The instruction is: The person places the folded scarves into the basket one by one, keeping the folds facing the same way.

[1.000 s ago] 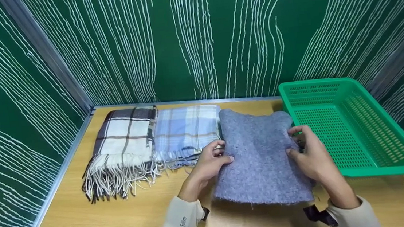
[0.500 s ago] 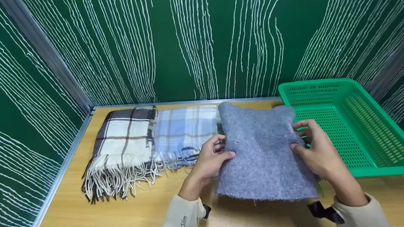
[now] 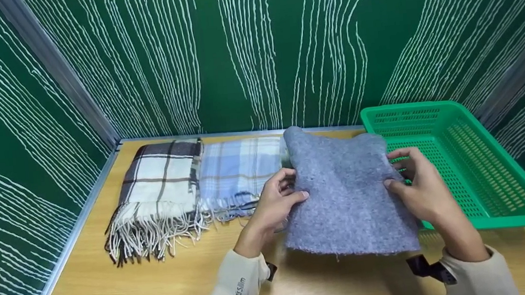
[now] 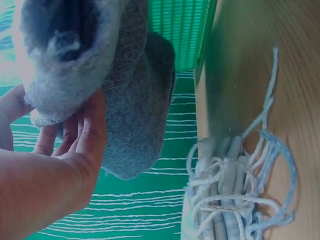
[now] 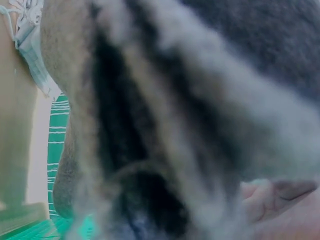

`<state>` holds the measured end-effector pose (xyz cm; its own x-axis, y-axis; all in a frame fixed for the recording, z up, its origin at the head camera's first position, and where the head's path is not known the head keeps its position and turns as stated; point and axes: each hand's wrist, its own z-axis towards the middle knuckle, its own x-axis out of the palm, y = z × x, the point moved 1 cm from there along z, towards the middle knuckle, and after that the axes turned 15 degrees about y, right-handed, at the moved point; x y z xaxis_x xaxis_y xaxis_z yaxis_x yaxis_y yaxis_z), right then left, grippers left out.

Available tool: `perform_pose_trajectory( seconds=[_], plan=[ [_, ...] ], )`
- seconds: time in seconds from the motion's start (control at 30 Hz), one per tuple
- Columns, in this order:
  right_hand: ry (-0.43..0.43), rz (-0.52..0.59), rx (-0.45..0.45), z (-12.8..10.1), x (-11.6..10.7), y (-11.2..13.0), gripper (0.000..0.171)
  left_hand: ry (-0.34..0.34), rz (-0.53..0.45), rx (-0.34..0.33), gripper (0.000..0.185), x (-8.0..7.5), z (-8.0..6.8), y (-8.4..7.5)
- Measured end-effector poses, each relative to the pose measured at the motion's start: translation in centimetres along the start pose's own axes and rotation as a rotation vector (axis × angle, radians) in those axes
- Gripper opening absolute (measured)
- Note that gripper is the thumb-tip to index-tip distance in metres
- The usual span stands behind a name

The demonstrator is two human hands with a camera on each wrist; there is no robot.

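Grey folded cloth (image 3: 346, 206) observed held above the desk (image 3: 113, 293), its sides pinched in my left grip (image 3: 274, 202) and my right grip (image 3: 423, 189). Green basket (image 3: 502, 221) stands right of the cloth.

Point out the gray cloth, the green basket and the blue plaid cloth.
Gray cloth (image 3: 347, 190): head view, middle of its upward face, between the hands.
Green basket (image 3: 502, 221): head view, its near rim.
Blue plaid cloth (image 3: 240, 166): head view, middle of its folded top.
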<state>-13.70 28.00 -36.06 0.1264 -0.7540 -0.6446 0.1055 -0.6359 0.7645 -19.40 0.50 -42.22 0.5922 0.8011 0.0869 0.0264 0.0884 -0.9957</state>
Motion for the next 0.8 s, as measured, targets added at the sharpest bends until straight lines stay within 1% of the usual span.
perform_pose_trajectory(
  seconds=[0.2,0.37,0.6,0.8],
  plan=[
    [-0.012,0.014,-0.004,0.1,-0.7,0.1,0.047,0.014,0.013,0.032,0.039,0.2,0.2,-0.5],
    [-0.036,-0.002,-0.014,0.0,-1.3,0.1,0.048,0.018,0.018,0.057,0.038,0.4,0.3,-1.0],
    [-0.065,-0.002,-0.035,-0.1,-2.3,0.2,0.049,0.009,0.032,0.129,0.039,1.0,0.6,-1.8],
    [-0.089,-0.023,-0.049,-0.4,-3.1,0.4,0.049,0.011,0.048,0.175,0.038,1.5,0.9,-2.4]
  ],
)
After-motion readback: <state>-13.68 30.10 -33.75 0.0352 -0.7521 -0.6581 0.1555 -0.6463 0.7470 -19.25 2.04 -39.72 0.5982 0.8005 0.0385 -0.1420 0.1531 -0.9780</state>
